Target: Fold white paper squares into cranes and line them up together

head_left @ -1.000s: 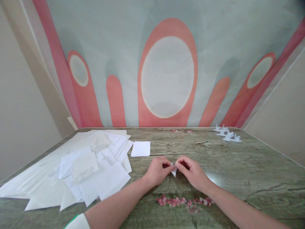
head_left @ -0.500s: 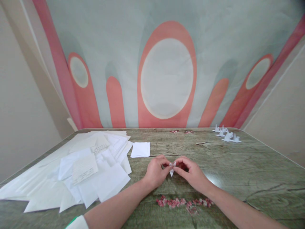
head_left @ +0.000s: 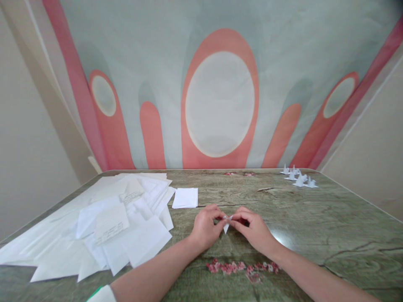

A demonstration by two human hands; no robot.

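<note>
A small piece of folded white paper (head_left: 226, 227) is pinched between my two hands above the middle of the table. My left hand (head_left: 206, 226) grips its left side between thumb and fingers. On the opposite side, my right hand (head_left: 252, 226) has its thumb and fingertips closed on the paper. A pointed end of the paper hangs down below the fingertips. Its upper part is mostly hidden by my fingers. Just beyond my left hand lies a small stack of square white paper (head_left: 185, 198).
Loose white sheets (head_left: 138, 239) spread in a heap over the table's left side, some with writing. Several folded paper cranes (head_left: 300, 179) stand at the far right. The wood-patterned table (head_left: 315, 226) bears a pink flower print (head_left: 229, 266) near me. A patterned backdrop (head_left: 220, 100) rises behind.
Very little differs. Both hands keep their pinch on the paper, and my right fingers have shifted slightly about its top edge.
</note>
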